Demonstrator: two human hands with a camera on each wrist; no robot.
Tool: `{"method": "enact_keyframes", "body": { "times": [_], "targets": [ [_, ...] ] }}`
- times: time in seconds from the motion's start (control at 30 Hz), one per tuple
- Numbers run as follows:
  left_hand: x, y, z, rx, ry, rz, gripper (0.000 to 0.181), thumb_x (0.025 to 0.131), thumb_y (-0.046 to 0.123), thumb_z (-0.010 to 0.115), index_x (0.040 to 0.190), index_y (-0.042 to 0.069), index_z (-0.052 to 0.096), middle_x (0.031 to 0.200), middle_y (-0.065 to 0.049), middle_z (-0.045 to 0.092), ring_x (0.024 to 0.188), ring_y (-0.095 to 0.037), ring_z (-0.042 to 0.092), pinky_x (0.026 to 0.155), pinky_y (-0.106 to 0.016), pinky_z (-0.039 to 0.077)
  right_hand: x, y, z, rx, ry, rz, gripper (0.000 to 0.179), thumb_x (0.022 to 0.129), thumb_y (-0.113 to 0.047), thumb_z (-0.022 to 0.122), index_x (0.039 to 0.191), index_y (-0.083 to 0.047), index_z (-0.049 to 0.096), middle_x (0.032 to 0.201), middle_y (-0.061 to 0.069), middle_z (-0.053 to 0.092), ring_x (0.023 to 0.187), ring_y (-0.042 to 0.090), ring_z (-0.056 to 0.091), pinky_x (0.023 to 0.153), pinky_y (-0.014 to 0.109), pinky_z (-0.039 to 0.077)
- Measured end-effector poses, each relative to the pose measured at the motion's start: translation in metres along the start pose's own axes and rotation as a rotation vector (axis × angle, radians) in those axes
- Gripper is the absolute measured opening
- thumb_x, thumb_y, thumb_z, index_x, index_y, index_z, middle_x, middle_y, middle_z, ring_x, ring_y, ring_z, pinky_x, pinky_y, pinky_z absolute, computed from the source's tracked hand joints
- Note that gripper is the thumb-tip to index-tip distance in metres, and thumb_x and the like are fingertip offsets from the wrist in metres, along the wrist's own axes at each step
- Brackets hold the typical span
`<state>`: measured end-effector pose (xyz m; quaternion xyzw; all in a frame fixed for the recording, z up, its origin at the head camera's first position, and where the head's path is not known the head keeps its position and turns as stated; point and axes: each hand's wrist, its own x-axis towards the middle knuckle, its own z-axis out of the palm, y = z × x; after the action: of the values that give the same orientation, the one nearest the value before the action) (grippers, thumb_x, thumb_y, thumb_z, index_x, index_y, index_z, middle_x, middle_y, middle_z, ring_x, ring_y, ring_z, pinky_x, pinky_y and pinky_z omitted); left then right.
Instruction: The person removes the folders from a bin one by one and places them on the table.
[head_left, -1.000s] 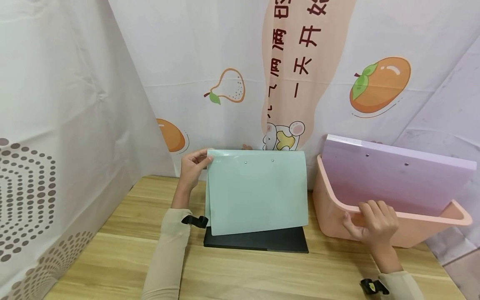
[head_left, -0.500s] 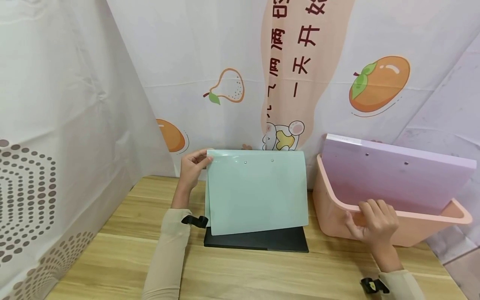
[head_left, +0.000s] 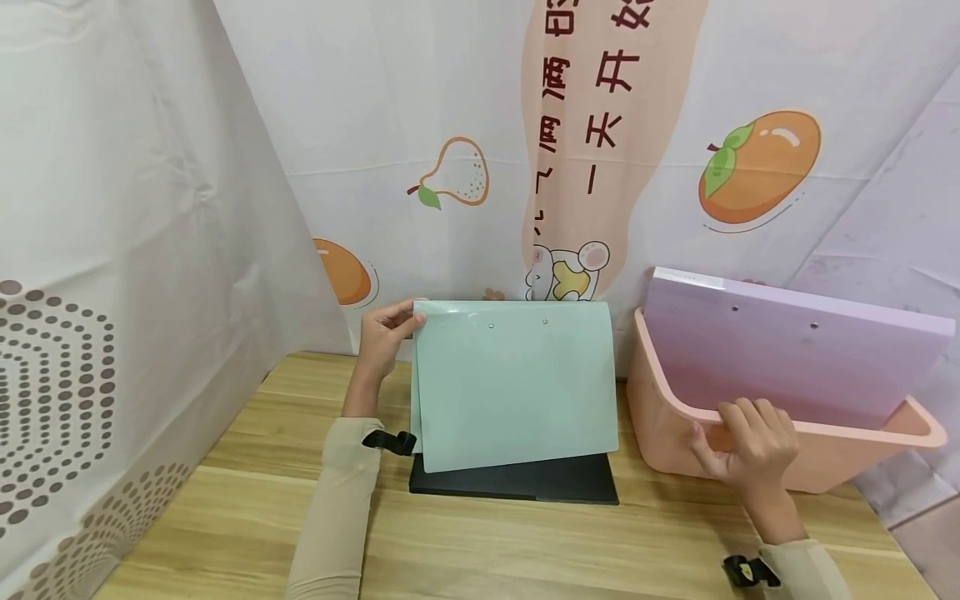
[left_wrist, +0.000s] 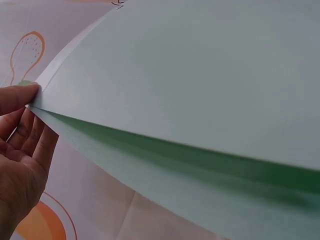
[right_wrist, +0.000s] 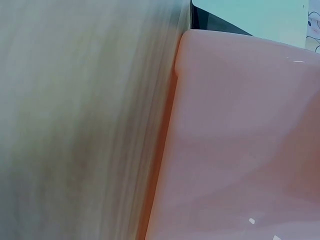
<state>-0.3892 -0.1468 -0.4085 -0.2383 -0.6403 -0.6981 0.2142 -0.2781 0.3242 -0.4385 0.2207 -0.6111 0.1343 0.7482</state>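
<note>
My left hand (head_left: 384,337) pinches the top left corner of a mint green folder (head_left: 517,392), thumb on the front and fingers behind. The folder hangs upright with its covers slightly apart at the left edge; two small rivets show near its top. In the left wrist view the thumb (left_wrist: 20,97) presses on the folder's spine corner. Below and behind the folder lies a flat black object (head_left: 517,482), mostly hidden. My right hand (head_left: 753,446) grips the front rim of a peach plastic bin (head_left: 660,417). A purple folder (head_left: 780,354) stands inside the bin, leaning back.
A wood-grain table (head_left: 480,542) lies under everything. Behind it hangs a white printed curtain (head_left: 375,100) with fruit drawings, and another white sheet (head_left: 150,208) closes off the left side. The bin stands near the table's right edge.
</note>
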Motion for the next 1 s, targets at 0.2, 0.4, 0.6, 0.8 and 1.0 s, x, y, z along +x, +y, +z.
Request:
{"method": "enact_keyframes", "body": {
  "times": [0.2, 0.4, 0.6, 0.8, 1.0],
  "targets": [
    [-0.001, 0.001, -0.004, 0.02, -0.033, -0.003, 0.028, 0.092, -0.007, 0.068, 0.117, -0.02, 0.066, 0.091, 0.013, 0.077, 0.077, -0.004, 0.072, 0.068, -0.021, 0.062, -0.001, 0.0, -0.001, -0.01, 0.001, 0.012, 0.062, 0.087, -0.052, 0.057, 0.056, 0.001, 0.046, 0.05, 0.016, 0.042, 0.044, 0.036, 0.031, 0.044, 0.044, 0.015],
    [-0.001, 0.001, -0.006, 0.047, -0.009, -0.042, 0.027, 0.09, -0.01, 0.069, 0.115, -0.02, 0.067, 0.088, 0.015, 0.076, 0.076, -0.003, 0.072, 0.069, -0.021, 0.062, -0.001, 0.0, -0.002, -0.012, 0.001, 0.016, 0.061, 0.087, -0.051, 0.057, 0.056, 0.001, 0.045, 0.05, 0.016, 0.041, 0.044, 0.036, 0.03, 0.045, 0.043, 0.016],
    [0.001, -0.001, -0.007, 0.099, 0.033, -0.087, 0.023, 0.089, -0.011, 0.07, 0.111, -0.019, 0.069, 0.083, 0.015, 0.075, 0.072, -0.004, 0.07, 0.067, -0.02, 0.061, 0.0, 0.0, -0.002, -0.013, 0.001, 0.013, 0.06, 0.087, -0.05, 0.057, 0.056, 0.0, 0.044, 0.049, 0.015, 0.039, 0.044, 0.035, 0.029, 0.045, 0.043, 0.016],
    [0.001, 0.0, -0.009, 0.178, 0.074, -0.115, 0.021, 0.089, -0.011, 0.071, 0.109, -0.015, 0.072, 0.079, 0.014, 0.071, 0.071, -0.005, 0.066, 0.065, -0.018, 0.059, -0.001, 0.001, 0.0, -0.005, 0.006, 0.011, 0.059, 0.086, -0.048, 0.057, 0.056, 0.001, 0.045, 0.049, 0.015, 0.04, 0.044, 0.035, 0.029, 0.046, 0.043, 0.016],
    [0.0, 0.003, -0.012, 0.226, 0.109, -0.122, 0.019, 0.088, -0.013, 0.07, 0.107, -0.015, 0.073, 0.076, 0.016, 0.069, 0.068, -0.005, 0.063, 0.063, -0.016, 0.058, -0.002, 0.002, 0.0, -0.002, 0.003, 0.014, 0.058, 0.086, -0.048, 0.057, 0.056, 0.001, 0.045, 0.049, 0.015, 0.039, 0.044, 0.035, 0.029, 0.046, 0.043, 0.016]
  ]
}}
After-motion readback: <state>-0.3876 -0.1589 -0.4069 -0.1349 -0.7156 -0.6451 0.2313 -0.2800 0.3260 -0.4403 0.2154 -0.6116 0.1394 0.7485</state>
